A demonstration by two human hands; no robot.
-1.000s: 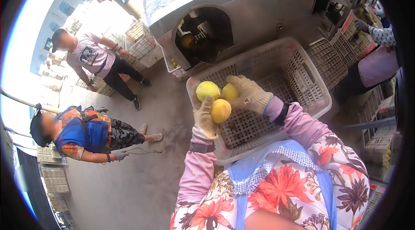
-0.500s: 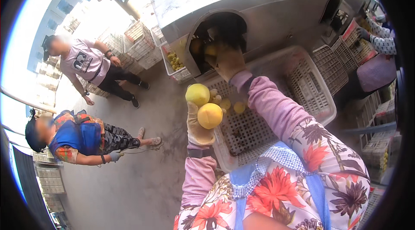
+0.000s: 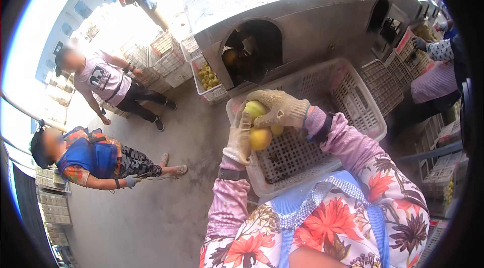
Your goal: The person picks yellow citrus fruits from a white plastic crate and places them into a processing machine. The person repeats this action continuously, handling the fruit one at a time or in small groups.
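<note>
In work gloves, my hands meet over the near left part of a large white plastic crate (image 3: 370, 117). My left hand (image 3: 238, 139) is closed around round yellow fruit; a yellow-orange fruit (image 3: 260, 138) shows at its palm. My right hand (image 3: 282, 108) closes over a greenish-yellow fruit (image 3: 256, 110), pressing it against the left fingers. Another small piece of yellow fruit (image 3: 277, 129) peeks out below the right hand. Just beyond the hands, a metal machine (image 3: 312, 36) has an arched dark opening (image 3: 259, 49) with some fruit dimly visible inside.
A white crate of small yellow-green fruit (image 3: 207, 77) stands left of the machine. Two people, one in a pink shirt (image 3: 103, 77) and one in a blue vest (image 3: 93, 159), stand on the concrete floor. At right, a co-worker's gloved hand (image 3: 419, 44) is near more crates (image 3: 380, 84).
My right hand has come out of the machine's opening and moved back to meet my left hand. It now covers the greenish-yellow fruit. My left hand has turned inward.
</note>
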